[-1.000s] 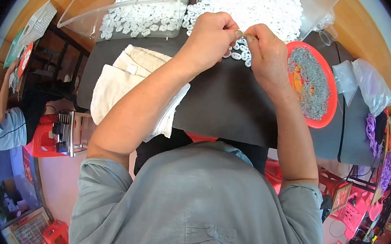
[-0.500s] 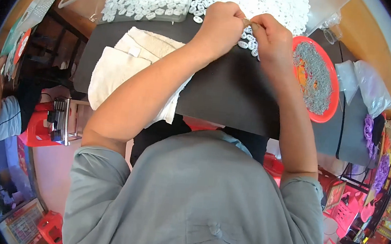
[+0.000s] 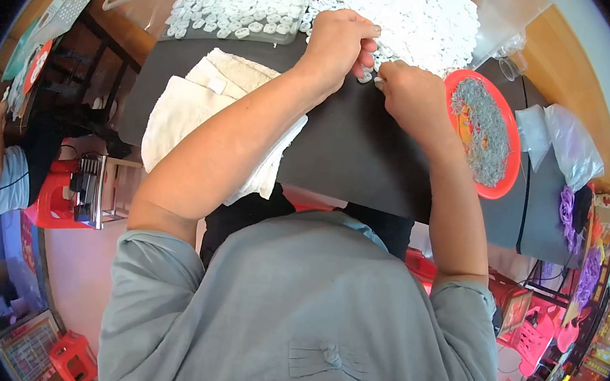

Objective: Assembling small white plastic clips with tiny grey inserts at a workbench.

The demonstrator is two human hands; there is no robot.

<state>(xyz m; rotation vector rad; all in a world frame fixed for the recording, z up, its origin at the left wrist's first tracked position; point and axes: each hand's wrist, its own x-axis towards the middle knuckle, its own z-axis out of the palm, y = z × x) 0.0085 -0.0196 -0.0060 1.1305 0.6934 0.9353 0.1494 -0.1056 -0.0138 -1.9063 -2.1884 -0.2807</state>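
Note:
My left hand is over the near edge of a heap of small white oval plastic pieces. Its fingers are apart, with one stretched to the right, and nothing shows in them. A little to the right and nearer, my right hand is closed with its fingertips pinched. Something small and pale shows at those tips, too small to name. One loose white oval piece lies on the dark table between the hands. Beside my right hand stands a red plate bearing many small grey metal pins.
A clear plastic bin of white pieces stands at the back left. A folded cream towel lies under my left forearm. Clear plastic bags sit at the right. Another person is at the far left, near a red stool.
My hands, which met at the fingertips over the pieces, have parted. My left fingers have spread, and my right hand has come slightly nearer to me.

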